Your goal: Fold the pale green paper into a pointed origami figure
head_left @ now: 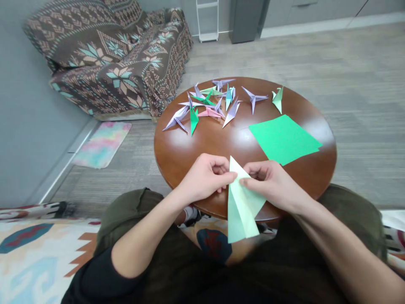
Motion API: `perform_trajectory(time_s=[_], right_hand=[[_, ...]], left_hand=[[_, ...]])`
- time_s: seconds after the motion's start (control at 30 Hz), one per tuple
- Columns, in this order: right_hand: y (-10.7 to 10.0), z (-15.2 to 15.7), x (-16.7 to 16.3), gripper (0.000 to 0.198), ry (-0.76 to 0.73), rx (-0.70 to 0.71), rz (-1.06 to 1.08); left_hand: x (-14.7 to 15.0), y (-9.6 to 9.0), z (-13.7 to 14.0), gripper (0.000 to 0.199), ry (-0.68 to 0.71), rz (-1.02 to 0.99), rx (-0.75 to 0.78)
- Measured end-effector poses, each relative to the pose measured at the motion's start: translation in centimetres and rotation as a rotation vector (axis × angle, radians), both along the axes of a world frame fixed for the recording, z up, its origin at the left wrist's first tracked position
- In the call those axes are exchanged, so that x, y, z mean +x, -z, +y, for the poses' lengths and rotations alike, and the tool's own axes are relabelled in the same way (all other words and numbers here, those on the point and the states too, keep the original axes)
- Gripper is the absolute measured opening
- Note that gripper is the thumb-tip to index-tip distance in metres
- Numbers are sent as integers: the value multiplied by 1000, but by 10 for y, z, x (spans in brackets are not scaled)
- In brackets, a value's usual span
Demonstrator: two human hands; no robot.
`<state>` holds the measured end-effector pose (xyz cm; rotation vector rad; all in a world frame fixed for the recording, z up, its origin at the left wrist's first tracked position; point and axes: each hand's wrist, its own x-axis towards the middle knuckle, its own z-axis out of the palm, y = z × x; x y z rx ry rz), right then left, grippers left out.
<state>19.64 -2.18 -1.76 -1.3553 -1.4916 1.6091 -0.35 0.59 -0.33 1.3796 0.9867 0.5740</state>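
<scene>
A pale green sheet of origami paper point(241, 207), partly folded with creases and a pointed top, is held over the near edge of the round table. My left hand point(210, 175) pinches its left edge near the tip between thumb and fingers. On the other side, my right hand point(268, 181) grips the paper just below the tip, thumb on top and fingers curled behind. The lower flaps hang loose and spread apart below both hands. Some fingertips are hidden behind the paper.
The brown round table point(190, 156) carries a cluster of folded paper cranes point(207, 103) at the back left. A light green crane point(277, 100) stands at the back right. Green paper sheets point(284, 139) lie right of my hands. A patterned sofa point(120, 63) is beyond.
</scene>
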Motion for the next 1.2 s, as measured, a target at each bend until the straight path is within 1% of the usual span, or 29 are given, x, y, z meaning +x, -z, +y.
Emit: perform_trajectory(time_s=[0.1,0.27,0.37,0.53,0.83,1.0,1.2], right_hand=[[-1,-1,0,11,-9,-16,-8],[0,-1,1,10,-71,-46,1],[1,-1,1,9,-78,-46,18],[3,-2,1,12,-87,-54,12],[2,-2,3,8,-131,-14,-19],[5,-2,3,13,-116,-5,5],[5,-1,3,10,-103,15,5]], left_hand=[[-2,-1,1,16,-10,-4,11],[-7,-5,6,20,-30,-13,49],[-7,-5,7,20,-29,-15,29],[-8,-2,8,15,5,5,-7],[-11,-5,9,22,30,34,11],[-10,-5,9,23,9,23,12],[-11,-4,10,23,-12,3,25]])
